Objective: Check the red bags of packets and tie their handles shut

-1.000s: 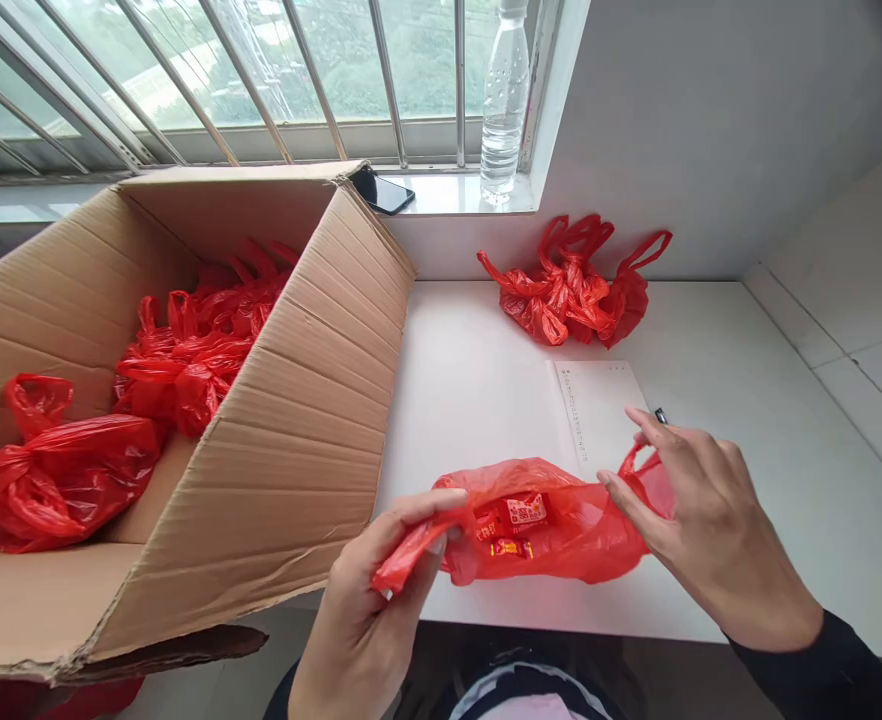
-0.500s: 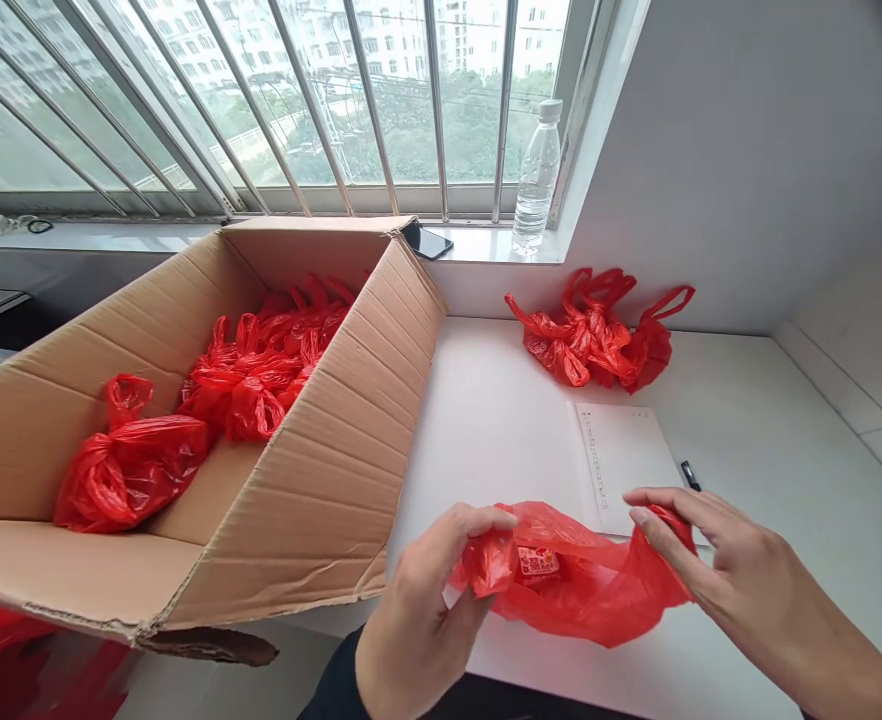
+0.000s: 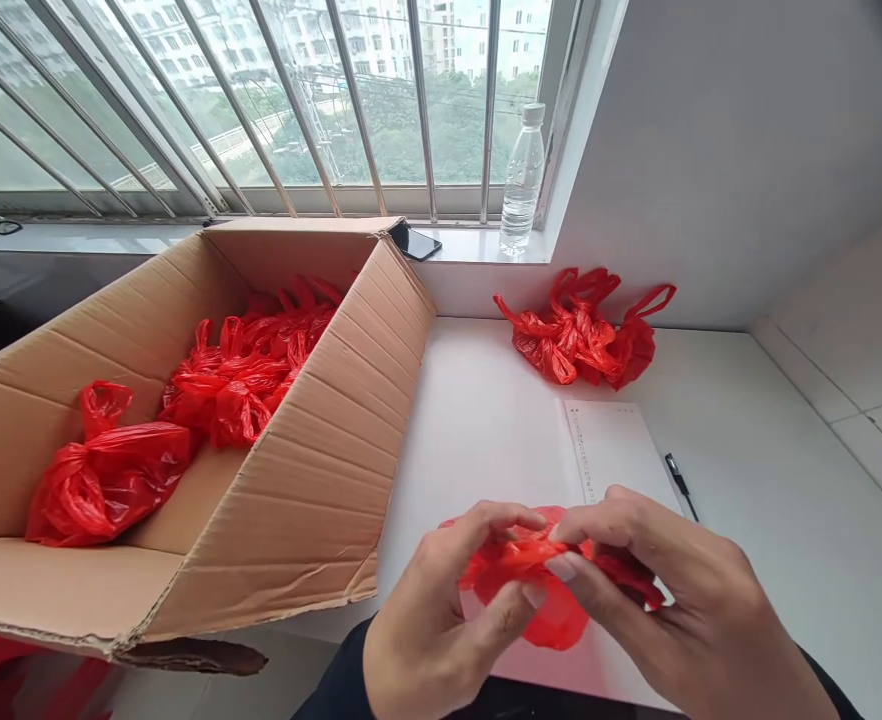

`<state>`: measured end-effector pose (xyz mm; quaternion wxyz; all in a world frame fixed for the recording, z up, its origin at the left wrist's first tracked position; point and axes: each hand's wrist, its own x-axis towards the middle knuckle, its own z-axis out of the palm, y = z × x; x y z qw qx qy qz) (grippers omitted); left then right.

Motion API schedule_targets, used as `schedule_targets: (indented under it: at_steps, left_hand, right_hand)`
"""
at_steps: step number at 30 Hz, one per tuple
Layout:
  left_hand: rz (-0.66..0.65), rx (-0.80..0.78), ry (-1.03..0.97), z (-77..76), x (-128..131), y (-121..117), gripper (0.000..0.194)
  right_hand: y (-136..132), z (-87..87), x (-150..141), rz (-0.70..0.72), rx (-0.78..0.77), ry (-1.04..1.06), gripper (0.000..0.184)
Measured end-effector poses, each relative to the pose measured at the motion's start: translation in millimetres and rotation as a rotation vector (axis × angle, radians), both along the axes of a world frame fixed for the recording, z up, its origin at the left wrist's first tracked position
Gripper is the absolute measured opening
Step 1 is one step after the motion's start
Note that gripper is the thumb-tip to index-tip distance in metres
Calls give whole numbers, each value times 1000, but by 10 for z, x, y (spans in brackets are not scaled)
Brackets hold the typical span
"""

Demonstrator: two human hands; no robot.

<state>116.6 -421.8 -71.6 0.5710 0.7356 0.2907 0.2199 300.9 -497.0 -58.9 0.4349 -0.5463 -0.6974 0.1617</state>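
A thin red plastic bag [image 3: 557,615] hangs gathered between my two hands above the near edge of the white table [image 3: 471,430]. My left hand [image 3: 456,600] grips its left part with thumb and fingers. From the other side my right hand [image 3: 658,570] pinches the bunched plastic, its fingertips close to those of the left. What the bag contains is hidden by the folds and fingers. Just beyond the hands lies a white notepad [image 3: 613,450] with small print down its left side, and a black pen [image 3: 681,485] rests to its right.
On the left stands an open cardboard box [image 3: 313,490] with several knotted red bags [image 3: 223,385] inside. More tied red bags [image 3: 580,330] lie against the wall. A water bottle [image 3: 522,185] and a phone [image 3: 420,244] are on the windowsill [image 3: 471,247] below the barred window.
My hands have come together, the right moving left toward the other. The bag, stretched between them before with a printed packet showing through, is now bunched up. The view has shifted slightly right.
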Motion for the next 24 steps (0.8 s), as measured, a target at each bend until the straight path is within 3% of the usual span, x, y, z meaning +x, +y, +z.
schedule_targets:
  at_steps: [3,5,7,10,12,13,14,17,20,24]
  left_hand:
    - [26,-218,-96,-95,13,43,25]
    - [79,-279,-111,-132,62,30,31]
    - [111,-215,-77,-123,133,-19,21]
    - [36,-57,-41,-58,237,-100,32]
    - [-43,-83,-107,-27,277,-113,11]
    - [-68,-124,-147,-26,285,-104,10]
    - [-75,-172,-180,-35,285,-87,22]
    - [9,-305,-191,-115,254,-23,41]
    - [58,-465,-172,-222,224,38,42]
    - [105,-724,-259,-310,210,132,36]
  right_hand:
    - [-17,25,61,-97,-21,25,8]
    - [-18,60,60,-110,-14,58,13]
    - [2,100,23,-69,9,77,19]
    - [66,151,-51,50,93,8,24]
    - [113,164,-72,120,177,-71,19]
    - [133,160,-67,133,210,-99,16]
    - [151,148,-52,118,220,-115,15]
    - [186,70,29,-4,118,-120,28]
    - [187,-25,94,-10,-12,-64,15]
    - [128,-91,88,53,12,11,9]
